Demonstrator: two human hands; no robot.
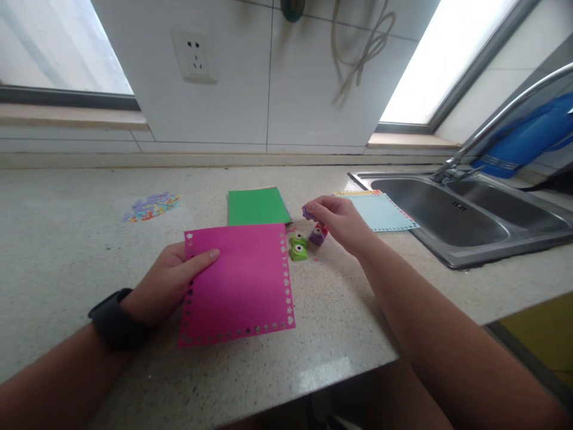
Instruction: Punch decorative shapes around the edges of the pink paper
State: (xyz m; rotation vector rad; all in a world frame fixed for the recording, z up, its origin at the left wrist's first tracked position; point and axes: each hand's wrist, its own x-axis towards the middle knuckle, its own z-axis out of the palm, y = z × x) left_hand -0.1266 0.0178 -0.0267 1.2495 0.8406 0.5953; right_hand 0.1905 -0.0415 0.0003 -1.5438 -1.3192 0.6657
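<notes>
Purple punch (pixel 308 212): pinched in the right hand (pixel 341 224) grip, fingertips clamped on it, lifted above the tabletop (pixel 67 251).
Pink sheet (pixel 239 283): left hand (pixel 172 280) grip closed on its left edge, thumb on top; punched holes along the borders.
Beside the right grip: red-purple punch (pixel 319 233) just below, green punches (pixel 298 246) left.
Farther out: green paper (pixel 257 206), light-blue sheet (pixel 382 211), sink (pixel 470 209).

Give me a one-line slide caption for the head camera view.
Left hand holds pink punched paper on the counter; right hand pinches a small purple punch.
</notes>
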